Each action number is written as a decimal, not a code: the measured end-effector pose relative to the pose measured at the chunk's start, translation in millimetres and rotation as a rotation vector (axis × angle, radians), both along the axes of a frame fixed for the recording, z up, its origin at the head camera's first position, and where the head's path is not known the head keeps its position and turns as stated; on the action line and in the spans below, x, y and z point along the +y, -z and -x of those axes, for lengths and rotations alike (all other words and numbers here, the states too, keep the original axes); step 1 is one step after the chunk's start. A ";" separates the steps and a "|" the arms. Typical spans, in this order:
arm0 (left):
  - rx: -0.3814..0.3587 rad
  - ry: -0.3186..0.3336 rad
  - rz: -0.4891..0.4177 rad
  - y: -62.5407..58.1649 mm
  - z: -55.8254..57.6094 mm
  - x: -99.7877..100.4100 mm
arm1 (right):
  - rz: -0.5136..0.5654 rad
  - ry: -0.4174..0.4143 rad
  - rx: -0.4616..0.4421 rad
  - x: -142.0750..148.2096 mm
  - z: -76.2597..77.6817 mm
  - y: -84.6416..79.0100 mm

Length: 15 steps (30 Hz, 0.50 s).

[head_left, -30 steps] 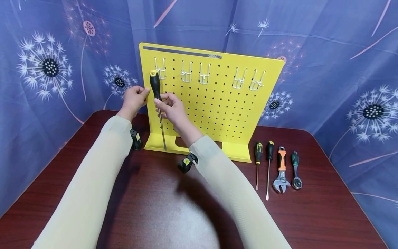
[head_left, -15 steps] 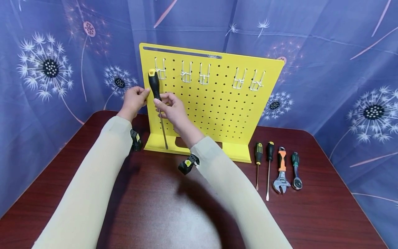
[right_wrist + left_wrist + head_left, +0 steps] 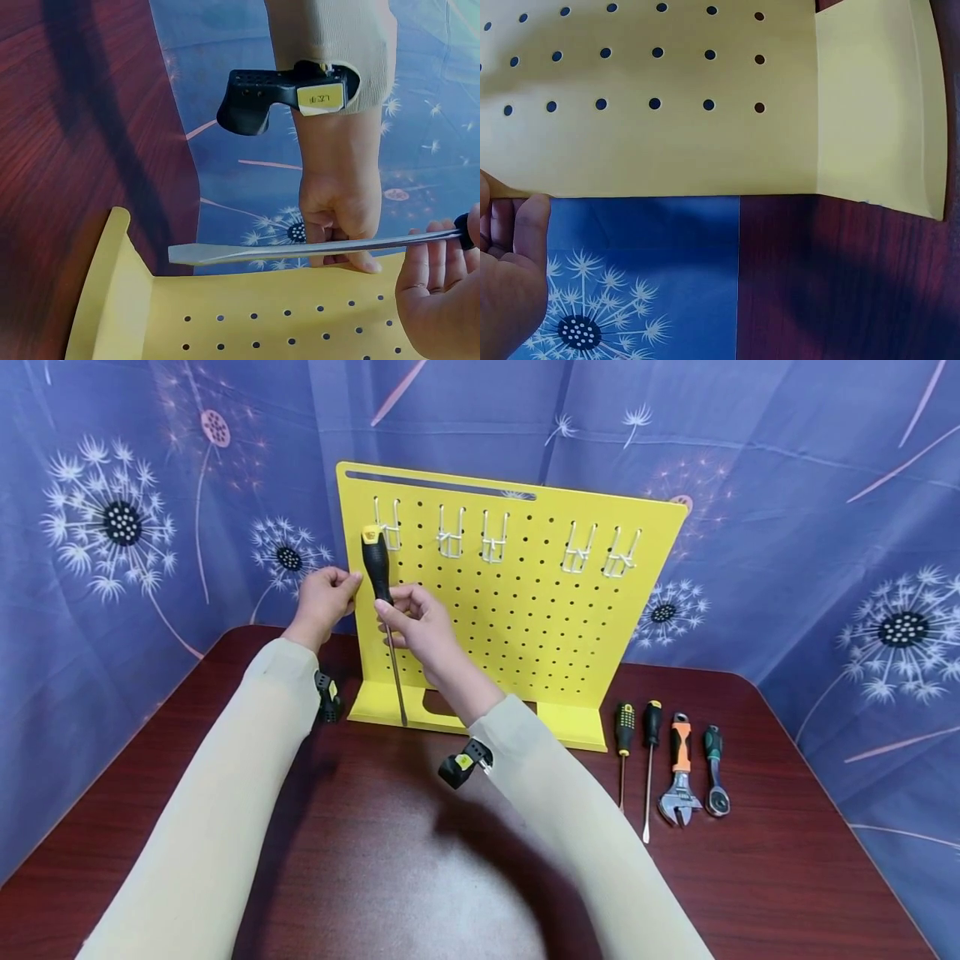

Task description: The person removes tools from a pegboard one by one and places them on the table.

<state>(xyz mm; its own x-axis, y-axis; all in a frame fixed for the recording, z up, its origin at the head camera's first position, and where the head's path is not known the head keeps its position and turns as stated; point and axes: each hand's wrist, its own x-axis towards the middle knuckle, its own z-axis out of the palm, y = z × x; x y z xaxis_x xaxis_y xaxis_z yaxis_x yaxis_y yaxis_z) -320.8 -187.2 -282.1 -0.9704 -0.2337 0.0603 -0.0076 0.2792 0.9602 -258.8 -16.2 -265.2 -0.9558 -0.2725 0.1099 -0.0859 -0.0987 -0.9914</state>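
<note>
My left hand (image 3: 322,602) pinches the left edge of a yellow pegboard (image 3: 517,618) that stands upright on its base; the left wrist view shows the thumb and fingers (image 3: 531,232) at that edge. In front of the board, my right hand (image 3: 423,631) holds a flathead screwdriver (image 3: 377,560) with a black handle and yellow cap. Its fingers are where the handle meets the shaft. The tool hangs nearly vertical, handle up, its top overlapping the leftmost white wire hook (image 3: 394,527). In the right wrist view the steel shaft (image 3: 315,249) and flat tip show plainly.
Several more white hooks (image 3: 450,539) line the board's upper part. To its right on the dark wooden table (image 3: 360,860) lie two screwdrivers (image 3: 624,731), an orange-handled adjustable wrench (image 3: 679,768) and a green-handled ratchet (image 3: 716,768). A blue curtain (image 3: 480,410) hangs behind.
The screwdriver has tilted slightly, its tip shifting a little to the right, and my right hand and forearm have moved slightly right. My left hand keeps its place on the board's edge.
</note>
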 end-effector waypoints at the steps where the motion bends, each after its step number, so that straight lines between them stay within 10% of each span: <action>1: -0.004 -0.001 0.002 0.0 0.2 0.1 | 0.001 -0.003 -0.003 0.8 -1.3 0.0; 15: -0.018 -0.005 0.014 -0.6 2.4 1.8 | 0.030 -0.006 -0.055 18.6 -16.1 8.2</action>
